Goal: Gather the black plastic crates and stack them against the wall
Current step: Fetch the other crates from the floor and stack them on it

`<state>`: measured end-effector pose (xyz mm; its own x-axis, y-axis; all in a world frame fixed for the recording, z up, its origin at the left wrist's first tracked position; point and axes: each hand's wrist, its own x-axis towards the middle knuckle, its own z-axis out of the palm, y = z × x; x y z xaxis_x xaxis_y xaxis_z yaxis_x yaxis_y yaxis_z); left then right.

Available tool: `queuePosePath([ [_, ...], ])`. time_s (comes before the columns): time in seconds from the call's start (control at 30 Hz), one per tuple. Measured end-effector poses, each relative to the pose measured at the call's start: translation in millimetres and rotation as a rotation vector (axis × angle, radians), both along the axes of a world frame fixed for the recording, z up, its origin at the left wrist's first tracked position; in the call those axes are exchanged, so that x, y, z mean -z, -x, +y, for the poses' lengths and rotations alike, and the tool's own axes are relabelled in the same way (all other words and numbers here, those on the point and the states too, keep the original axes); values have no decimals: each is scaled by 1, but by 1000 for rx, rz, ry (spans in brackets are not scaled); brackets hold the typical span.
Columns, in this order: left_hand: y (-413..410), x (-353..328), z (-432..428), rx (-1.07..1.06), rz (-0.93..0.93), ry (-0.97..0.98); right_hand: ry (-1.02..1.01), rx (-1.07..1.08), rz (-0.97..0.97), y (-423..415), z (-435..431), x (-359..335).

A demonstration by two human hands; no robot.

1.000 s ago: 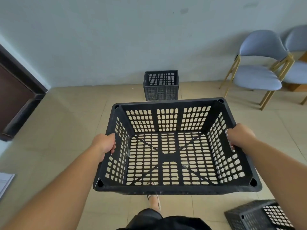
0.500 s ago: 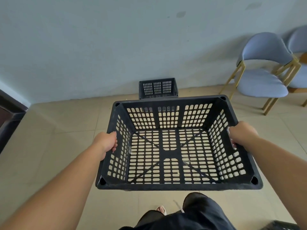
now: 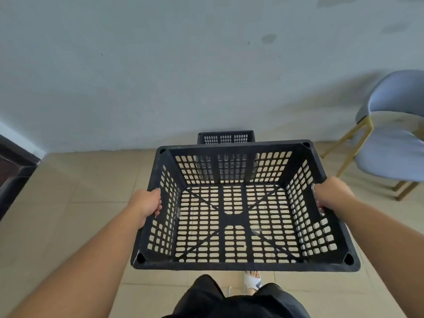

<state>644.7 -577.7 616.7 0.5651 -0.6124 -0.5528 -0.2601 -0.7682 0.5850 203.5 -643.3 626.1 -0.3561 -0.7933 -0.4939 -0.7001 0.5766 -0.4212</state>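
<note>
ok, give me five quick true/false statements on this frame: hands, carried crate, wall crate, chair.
1. Both hands grip the carried crate, left hand and right hand on opposite side walls. True.
2. The carried crate holds several bottles. False: it is empty, and the floor tiles show through its slotted base.
3. A second crate sits on the floor at the wall, ahead of the carried one. True.
4. The chair stands to the left of the crates. False: it is on the right.
5. The carried crate rests on the floor. False: it is held up in the air.
</note>
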Motion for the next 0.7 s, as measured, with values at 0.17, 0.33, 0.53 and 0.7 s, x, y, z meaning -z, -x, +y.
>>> queuePosePath([
  [0.17, -10, 3, -72, -53, 8, 2, 18, -19, 7, -18, -89, -7],
  [0.33, -35, 18, -156, -57, 51, -6, -4, 5, 19, -42, -172, 0],
  [0.53, -77, 32, -265, -33, 132, -48, -29, 67, 49, -78, -258, 9],
  [0.7, -102, 36, -353, 27, 183, -76, -12, 100, 73, -94, -321, 13],
])
